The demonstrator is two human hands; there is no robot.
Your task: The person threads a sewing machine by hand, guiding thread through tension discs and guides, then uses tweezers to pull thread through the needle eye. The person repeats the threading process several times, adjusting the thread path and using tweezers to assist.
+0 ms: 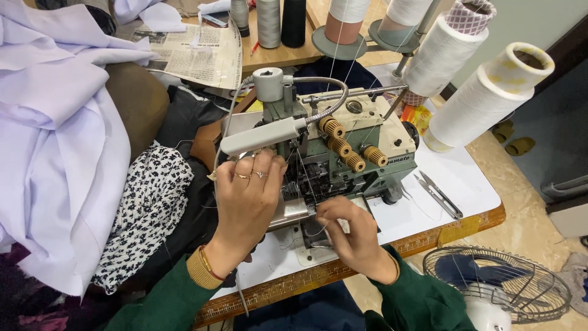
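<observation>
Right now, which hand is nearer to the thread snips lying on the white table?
The right hand. It is at the front of the sewing machine, left of the thread snips in the picture. The left hand is farther left, beyond the machine's needle area.

A folded newspaper — grey print, off-white — lies well beyond the hands; a small orange-yellow packet sits right of them.

Sitting at mid-counter: sewing machine, with thread cones standing behind and to its right. Lying right of the machine: thread snips. Piling up at left: cloth heap, with a printed fabric lying beside it. Lying behind, at back left: newspaper. Standing on the floor, right and nearer: fan. Resting before the machine: left hand, right hand.
</observation>
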